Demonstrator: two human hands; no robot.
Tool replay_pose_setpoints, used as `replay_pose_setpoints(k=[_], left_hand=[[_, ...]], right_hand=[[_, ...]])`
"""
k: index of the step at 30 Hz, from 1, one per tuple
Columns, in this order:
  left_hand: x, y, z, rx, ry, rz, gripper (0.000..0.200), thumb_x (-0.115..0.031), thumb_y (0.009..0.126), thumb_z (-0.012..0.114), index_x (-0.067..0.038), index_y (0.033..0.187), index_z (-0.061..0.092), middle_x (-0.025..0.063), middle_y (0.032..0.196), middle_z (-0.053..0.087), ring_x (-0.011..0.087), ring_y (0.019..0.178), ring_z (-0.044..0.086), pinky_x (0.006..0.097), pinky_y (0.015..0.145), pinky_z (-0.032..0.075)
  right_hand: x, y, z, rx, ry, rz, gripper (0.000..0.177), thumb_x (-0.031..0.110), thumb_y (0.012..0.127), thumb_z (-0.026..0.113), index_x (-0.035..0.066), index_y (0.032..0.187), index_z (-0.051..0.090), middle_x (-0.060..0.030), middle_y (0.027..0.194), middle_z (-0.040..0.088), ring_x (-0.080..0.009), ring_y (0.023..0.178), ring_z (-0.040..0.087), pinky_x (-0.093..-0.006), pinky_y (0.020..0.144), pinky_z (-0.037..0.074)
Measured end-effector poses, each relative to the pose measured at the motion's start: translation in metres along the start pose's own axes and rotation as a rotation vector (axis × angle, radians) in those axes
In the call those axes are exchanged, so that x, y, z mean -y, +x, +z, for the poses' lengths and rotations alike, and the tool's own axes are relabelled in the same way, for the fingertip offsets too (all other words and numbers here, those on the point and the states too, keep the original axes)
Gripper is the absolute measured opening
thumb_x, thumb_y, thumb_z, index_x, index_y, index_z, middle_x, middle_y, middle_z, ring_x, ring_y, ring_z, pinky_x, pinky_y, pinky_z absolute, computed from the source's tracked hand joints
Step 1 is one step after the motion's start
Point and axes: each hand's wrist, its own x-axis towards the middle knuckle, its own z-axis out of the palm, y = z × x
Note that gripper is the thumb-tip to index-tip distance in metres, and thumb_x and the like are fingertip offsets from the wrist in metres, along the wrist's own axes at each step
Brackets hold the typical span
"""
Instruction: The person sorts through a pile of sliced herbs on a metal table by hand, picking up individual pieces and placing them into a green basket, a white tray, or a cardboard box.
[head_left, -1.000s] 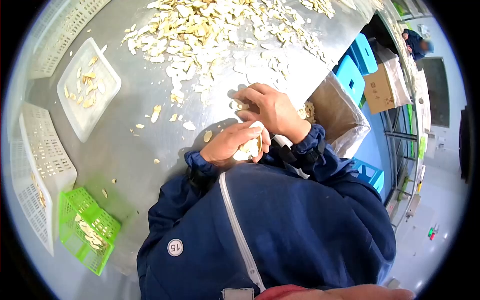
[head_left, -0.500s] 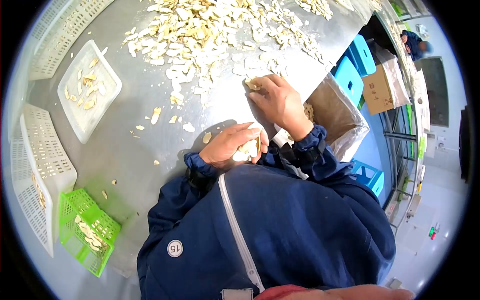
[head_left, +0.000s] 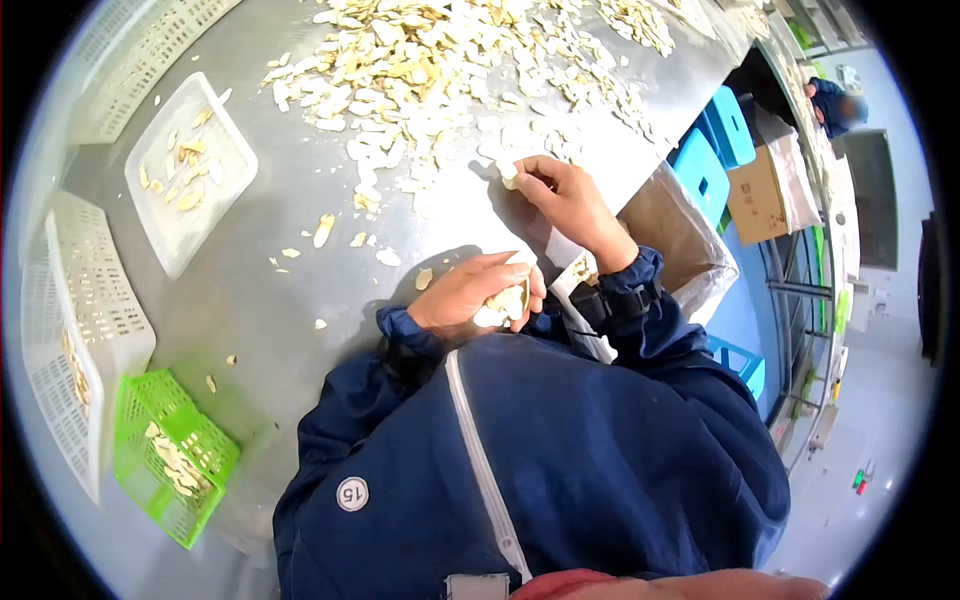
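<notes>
My left hand (head_left: 462,292) is curled around a small stack of pale dried slices (head_left: 502,306), close to my jacket at the table's near edge. Ahead of it and to the right, my right hand (head_left: 582,212) pinches a single pale slice (head_left: 508,175) between thumb and fingertips, just above the metal table (head_left: 300,190). Beyond both hands spreads a large heap of the same cream and yellowish slices (head_left: 420,60). A few loose slices (head_left: 388,257) lie to the left of my hands.
At left are a shallow white tray (head_left: 236,130) with several slices, white perforated baskets (head_left: 110,290) and a green basket (head_left: 190,425). To the right stand a plastic-lined box (head_left: 690,235), blue stools (head_left: 705,175) and a cardboard box (head_left: 760,195). Another person (head_left: 835,108) is far right.
My right hand has lifted the slice slightly off the table and turned a little, the slice now upright at its fingertips. My left hand keeps its stack. The view has shifted slightly.
</notes>
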Motion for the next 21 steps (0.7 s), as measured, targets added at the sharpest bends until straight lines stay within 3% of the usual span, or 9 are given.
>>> replay_pose_setpoints(k=[4,6,8,11,13,14,17,18,21], left_hand=[[0.004,-0.001,0.001,0.025,-0.039,0.028,0.035,-0.028,0.112,0.046,0.001,0.108,0.064,0.0118,0.090,0.068,0.0156,0.070,0.064,0.0252,0.058,0.050],[0.016,0.006,-0.016,0.134,0.204,0.189,0.033,-0.025,0.112,0.047,0.002,0.108,0.065,0.0119,0.094,0.069,0.0165,0.075,0.066,0.0279,0.066,0.053],[0.010,0.001,-0.007,0.110,-0.001,0.079,0.033,-0.026,0.111,0.048,0.001,0.108,0.066,0.0114,0.095,0.069,0.0167,0.077,0.065,0.0293,0.070,0.053],[0.009,0.000,-0.009,0.166,0.060,0.091,0.034,-0.027,0.111,0.049,0.000,0.109,0.068,0.0101,0.096,0.069,0.0167,0.082,0.065,0.0295,0.075,0.053],[0.008,0.000,-0.011,0.190,0.094,0.090,0.034,-0.027,0.111,0.049,0.000,0.109,0.069,0.0094,0.099,0.070,0.0164,0.086,0.065,0.0296,0.078,0.052],[0.008,0.000,-0.011,0.201,0.132,0.128,0.034,-0.027,0.110,0.049,0.000,0.108,0.070,0.0093,0.100,0.070,0.0164,0.087,0.065,0.0296,0.078,0.052],[0.005,-0.002,-0.009,0.237,0.090,0.122,0.033,-0.027,0.110,0.050,0.000,0.109,0.068,0.0091,0.098,0.070,0.0156,0.090,0.064,0.0295,0.079,0.052],[0.004,-0.002,-0.010,0.244,0.071,0.112,0.033,-0.027,0.110,0.050,0.000,0.109,0.068,0.0091,0.098,0.070,0.0156,0.090,0.064,0.0296,0.079,0.052],[0.000,-0.002,-0.009,0.219,0.072,0.118,0.032,-0.027,0.110,0.050,0.001,0.110,0.066,0.0104,0.096,0.069,0.0163,0.083,0.065,0.0293,0.075,0.053]], right_hand=[[0.022,0.017,-0.005,0.174,-0.091,-0.084,0.026,0.022,0.100,0.068,0.001,0.113,0.074,-0.0081,0.087,0.073,-0.0145,0.079,0.065,-0.0301,0.076,0.053],[0.041,0.035,-0.005,0.396,-0.295,-0.170,0.025,0.022,0.098,0.069,0.002,0.112,0.075,-0.0096,0.086,0.073,-0.0145,0.078,0.065,-0.0318,0.074,0.053],[0.066,0.058,0.007,0.609,-0.466,-0.322,0.027,0.021,0.101,0.068,0.001,0.118,0.075,-0.0103,0.092,0.077,-0.0156,0.081,0.069,-0.0333,0.073,0.054],[0.123,0.061,0.035,0.491,-0.076,-0.359,0.032,0.020,0.107,0.063,0.001,0.132,0.070,-0.0097,0.108,0.078,-0.0177,0.094,0.073,-0.0330,0.079,0.056],[0.146,0.056,0.053,0.414,0.525,-0.530,0.036,0.019,0.108,0.060,0.005,0.141,0.065,-0.0167,0.115,0.075,-0.0154,0.106,0.071,-0.0322,0.089,0.057],[0.150,0.058,0.050,0.431,0.517,-0.596,0.039,0.018,0.107,0.062,0.007,0.145,0.062,-0.0150,0.128,0.072,-0.0167,0.114,0.069,-0.0330,0.096,0.056],[0.129,0.065,0.039,0.239,0.050,-0.711,0.037,0.017,0.107,0.062,0.007,0.142,0.065,-0.0148,0.124,0.073,-0.0212,0.110,0.071,-0.0343,0.093,0.057],[0.115,0.062,0.032,0.220,-0.114,-0.680,0.036,0.016,0.105,0.064,0.008,0.139,0.066,-0.0151,0.121,0.074,-0.0295,0.106,0.072,-0.0379,0.092,0.058],[0.063,0.047,0.019,0.121,-0.464,-0.902,0.039,0.013,0.094,0.074,0.010,0.133,0.071,-0.0163,0.127,0.069,-0.0379,0.116,0.067,-0.0467,0.100,0.055]])
